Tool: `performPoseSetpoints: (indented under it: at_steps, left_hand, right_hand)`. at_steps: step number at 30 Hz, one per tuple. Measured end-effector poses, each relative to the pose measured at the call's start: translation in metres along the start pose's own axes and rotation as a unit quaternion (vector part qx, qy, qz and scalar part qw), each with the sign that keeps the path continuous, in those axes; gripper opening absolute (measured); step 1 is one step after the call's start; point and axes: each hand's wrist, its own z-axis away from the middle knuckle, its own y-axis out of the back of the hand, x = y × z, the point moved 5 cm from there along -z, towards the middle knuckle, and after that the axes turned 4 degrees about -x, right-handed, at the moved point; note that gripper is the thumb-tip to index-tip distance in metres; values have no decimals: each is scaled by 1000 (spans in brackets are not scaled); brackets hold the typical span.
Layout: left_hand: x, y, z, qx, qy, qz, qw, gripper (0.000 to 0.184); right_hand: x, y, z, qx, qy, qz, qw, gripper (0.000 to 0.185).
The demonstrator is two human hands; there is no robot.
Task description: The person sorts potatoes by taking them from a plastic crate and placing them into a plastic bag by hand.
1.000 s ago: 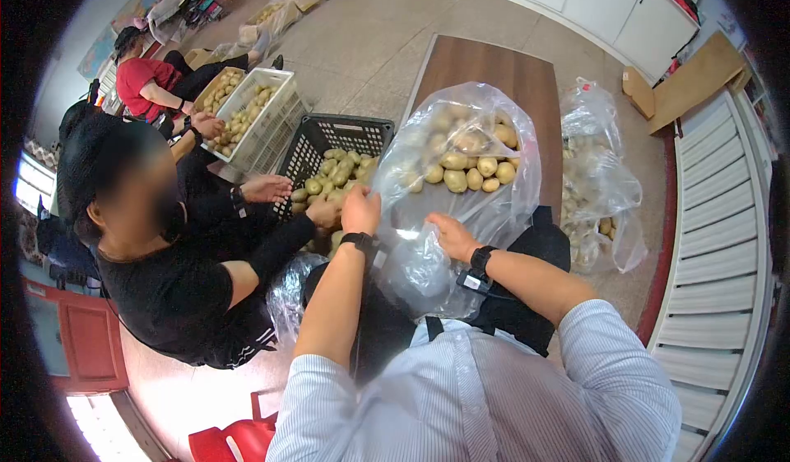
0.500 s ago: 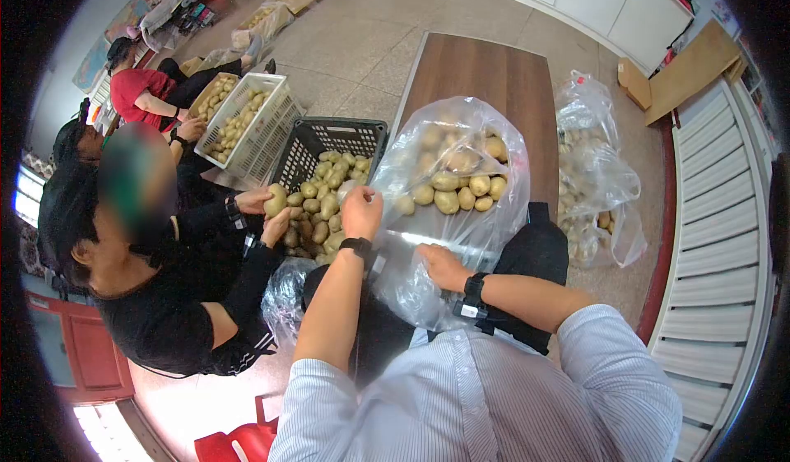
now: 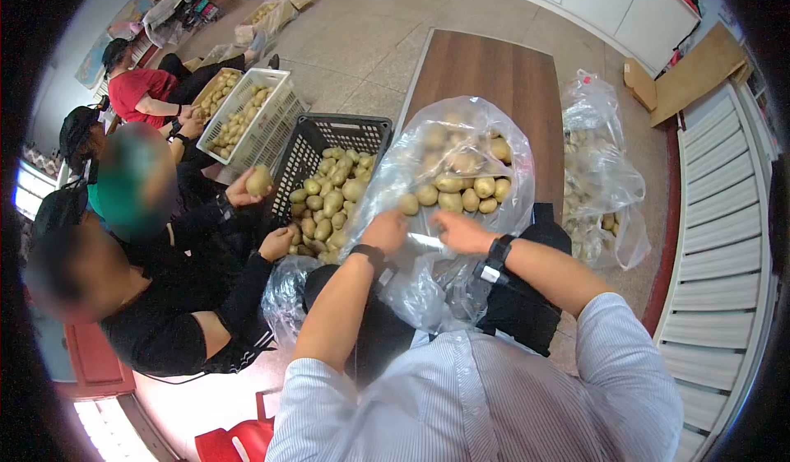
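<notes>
A clear plastic bag (image 3: 510, 145) of potatoes (image 3: 450, 184) lies on the brown wooden tabletop, its loose near end hanging toward my lap. My left hand (image 3: 385, 232) is closed on the bag's left side, next to the crate; its fingertips are partly hidden. Across from it, my right hand (image 3: 462, 233) has its fingers bent against the plastic near the bag's near edge. Both hands are close together, just short of the potatoes. To the left, a black crate (image 3: 346, 121) holds many more potatoes.
Beside the crate, a co-worker's hand (image 3: 247, 189) holds a potato (image 3: 259, 181). A white crate (image 3: 267, 116) of potatoes stands farther left, near other seated people. Filled plastic bags (image 3: 601, 182) sit on the floor to the right, near a white radiator (image 3: 716, 240). A red stool (image 3: 239, 441) is behind left.
My left hand has come down and right from above the crate's edge to the bag. My right hand has moved up and slightly right. The co-worker's hands have drawn apart, one raising a potato.
</notes>
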Motion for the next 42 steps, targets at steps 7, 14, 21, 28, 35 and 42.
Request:
performPoseSetpoints:
  at_steps: [7, 14, 21, 28, 35, 42]
  left_hand:
    - [5, 25, -4, 134, 15, -2, 991, 42]
    - [1, 31, -18, 142, -11, 1, 990, 46]
    - [6, 55, -33, 176, -32, -10, 984, 48]
    - [-37, 62, -53, 30, 86, 620, 779, 65]
    - [-58, 47, -68, -39, 108, 713, 691, 65]
    - [-46, 34, -65, -55, 214, 610, 761, 42]
  right_hand:
    - [8, 124, -3, 243, -189, 59, 950, 61]
    - [64, 137, -31, 214, -134, 152, 956, 26]
    - [40, 210, -52, 306, -121, 164, 930, 24]
    - [73, 239, -73, 279, -180, 238, 913, 41]
    - [101, 200, -78, 178, -246, 257, 918, 48]
    - [85, 183, -57, 204, -263, 191, 923, 63]
